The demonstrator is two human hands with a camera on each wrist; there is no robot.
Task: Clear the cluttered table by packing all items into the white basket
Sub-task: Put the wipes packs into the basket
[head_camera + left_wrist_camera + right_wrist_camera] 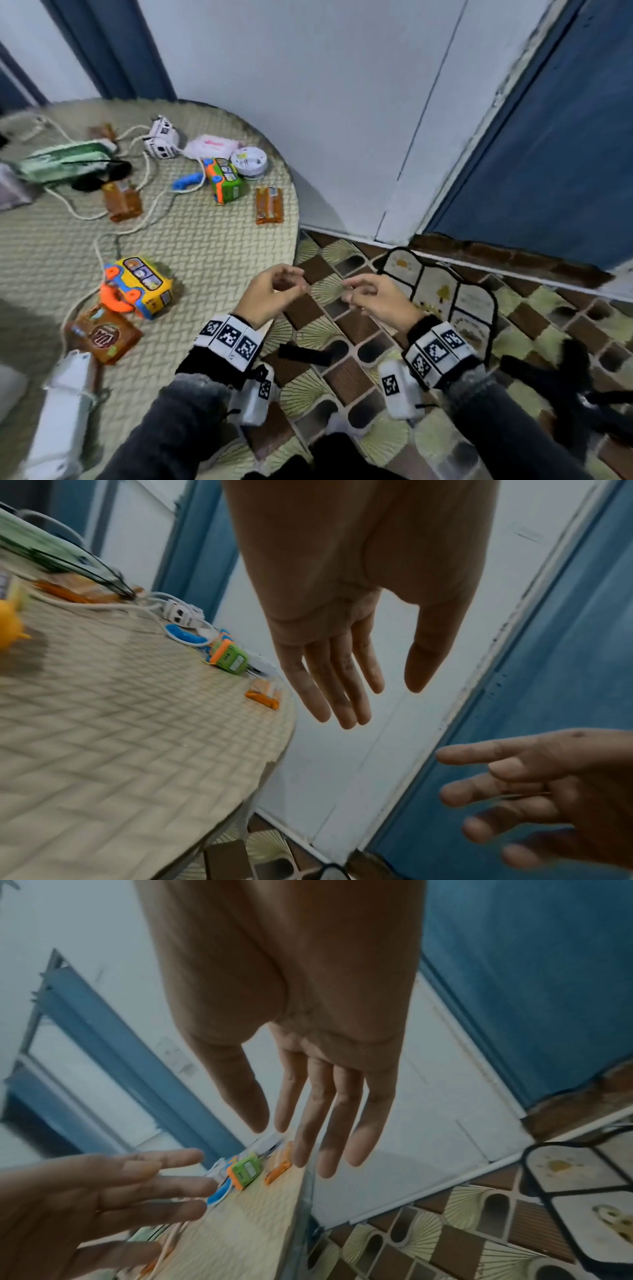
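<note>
Both hands hang empty over the table's right edge, fingers relaxed. My left hand point(291, 282) point(377, 699) is above the rim of the woven-mat table point(222, 308). A little to its right, my right hand point(356, 291) point(298, 1137) is over the floor. The white basket point(442, 291) point(582, 1191) with black trim stands on the floor just past the right hand. On the table lie a yellow toy bus point(142, 286), a green toy bus point(224, 180) point(229, 657), brown snack packets point(269, 205) point(121, 202) point(104, 337), a white round disc point(249, 161) and a pink-white wipes pack point(212, 145).
A white cable point(150, 212) loops across the table to a white plug cube point(161, 138); a blue handle point(186, 181) and a green pack point(65, 162) lie further back. A white power strip point(65, 411) sits at the near left. White wall and blue door point(548, 137) behind; patterned floor point(342, 342).
</note>
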